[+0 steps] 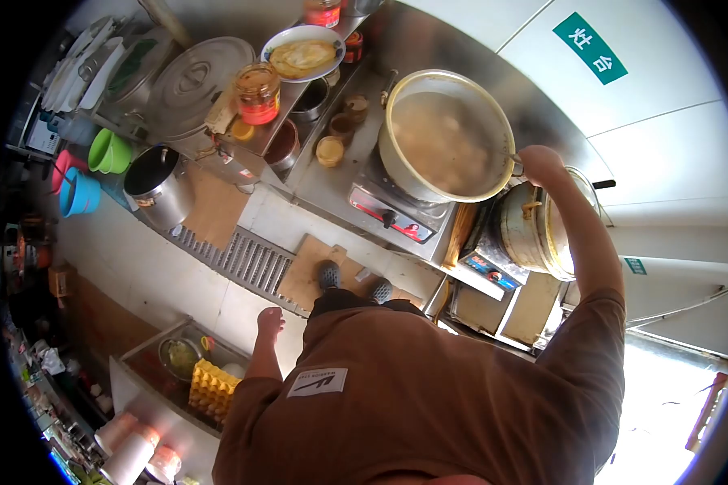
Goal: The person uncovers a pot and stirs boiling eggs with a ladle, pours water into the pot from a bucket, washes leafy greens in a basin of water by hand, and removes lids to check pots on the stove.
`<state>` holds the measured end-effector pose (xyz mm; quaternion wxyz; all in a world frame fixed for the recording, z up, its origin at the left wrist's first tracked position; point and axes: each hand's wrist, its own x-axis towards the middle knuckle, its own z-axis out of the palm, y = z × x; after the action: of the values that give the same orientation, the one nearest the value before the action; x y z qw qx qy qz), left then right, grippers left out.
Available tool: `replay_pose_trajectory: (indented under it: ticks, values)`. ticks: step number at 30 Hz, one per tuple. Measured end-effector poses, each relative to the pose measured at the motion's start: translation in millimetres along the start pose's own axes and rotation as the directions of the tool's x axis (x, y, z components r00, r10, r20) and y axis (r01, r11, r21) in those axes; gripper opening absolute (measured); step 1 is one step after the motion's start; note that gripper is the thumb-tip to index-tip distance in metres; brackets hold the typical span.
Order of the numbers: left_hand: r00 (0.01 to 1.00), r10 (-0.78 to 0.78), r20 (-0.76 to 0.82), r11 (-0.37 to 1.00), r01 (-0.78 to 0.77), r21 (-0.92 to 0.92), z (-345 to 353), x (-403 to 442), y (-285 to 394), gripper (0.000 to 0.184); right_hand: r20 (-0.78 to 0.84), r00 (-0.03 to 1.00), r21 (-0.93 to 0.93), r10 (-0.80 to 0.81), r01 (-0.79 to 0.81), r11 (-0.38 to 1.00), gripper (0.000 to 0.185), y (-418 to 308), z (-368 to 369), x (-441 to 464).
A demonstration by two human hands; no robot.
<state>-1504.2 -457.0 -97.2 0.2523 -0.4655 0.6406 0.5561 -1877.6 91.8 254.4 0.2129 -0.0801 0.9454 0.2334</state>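
Note:
My right hand [542, 166] is closed on the handle at the right rim of a large pot [388, 145]. The pot sits on a gas stove [392, 214] and holds cloudy brown liquid [441, 145] with pale lumps in it. My left hand [271, 323] hangs low at my left side above the floor, its fingers curled in, with nothing visible in them. Nearest to it below is a drawer-like tray with a yellow egg carton [212, 390].
A second lidded pot [534, 230] stands on another stove to the right. Small jars [329, 151], a red-labelled jar [257, 93] and a plate of food [302, 56] are at the upper middle. A steel pot [160, 186] and colored buckets [81, 192] are left.

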Motion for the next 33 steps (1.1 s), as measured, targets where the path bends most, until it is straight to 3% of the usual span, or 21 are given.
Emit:
replay_pose_trajectory:
  ticks: [8,14,17,22,33]
  values:
    - [1.0,0.0,0.011,1.0,0.0,-0.005,0,3,-1,0.019,0.154,0.981,-0.009,-0.118,0.12,0.993,0.016,16,3,7]
    - [1.0,-0.018,0.008,1.0,0.018,-0.015,-3,5,-9,0.02,0.285,0.945,0.153,-0.159,0.119,0.981,0.015,19,-16,2]
    - [1.0,-0.021,0.016,1.0,0.021,-0.016,-4,5,-11,0.021,0.357,0.927,0.259,-0.114,0.02,0.966,0.014,12,-40,-11]
    - [1.0,-0.012,0.024,1.0,0.012,-0.017,-7,6,-12,0.022,0.508,0.842,0.496,-0.178,-0.117,0.86,0.009,18,-45,-12]
    - [0.999,-0.02,0.04,1.0,0.019,0.024,-6,9,2,0.024,0.574,0.782,0.636,-0.241,-0.241,0.733,0.018,10,-21,-24]
